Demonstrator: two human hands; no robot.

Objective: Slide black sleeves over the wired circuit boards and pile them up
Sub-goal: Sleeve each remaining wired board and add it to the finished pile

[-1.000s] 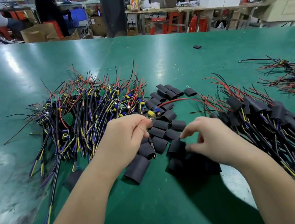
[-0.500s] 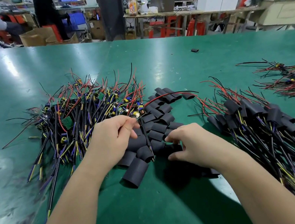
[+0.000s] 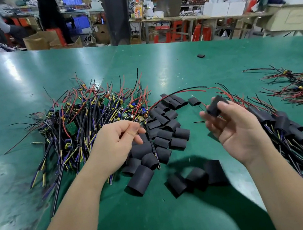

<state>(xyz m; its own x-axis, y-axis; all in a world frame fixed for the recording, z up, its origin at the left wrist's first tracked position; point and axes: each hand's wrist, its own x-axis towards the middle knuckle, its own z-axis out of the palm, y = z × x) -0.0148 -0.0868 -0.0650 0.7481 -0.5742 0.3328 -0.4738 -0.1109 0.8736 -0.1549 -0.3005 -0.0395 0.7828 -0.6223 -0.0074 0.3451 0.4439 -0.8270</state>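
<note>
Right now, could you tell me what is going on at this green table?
A person is sleeving wired circuit boards. The left hand pinches one wired board at the unsleeved pile; the right hand holds up a black sleeve, not yet on. Loose sleeves lie between, and finished ones are piled right.

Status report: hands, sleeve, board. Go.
Left hand pinching a wired board above the loose sleeves. Right hand holding one black sleeve, raised. Not yet joined. Nothing between them.
</note>
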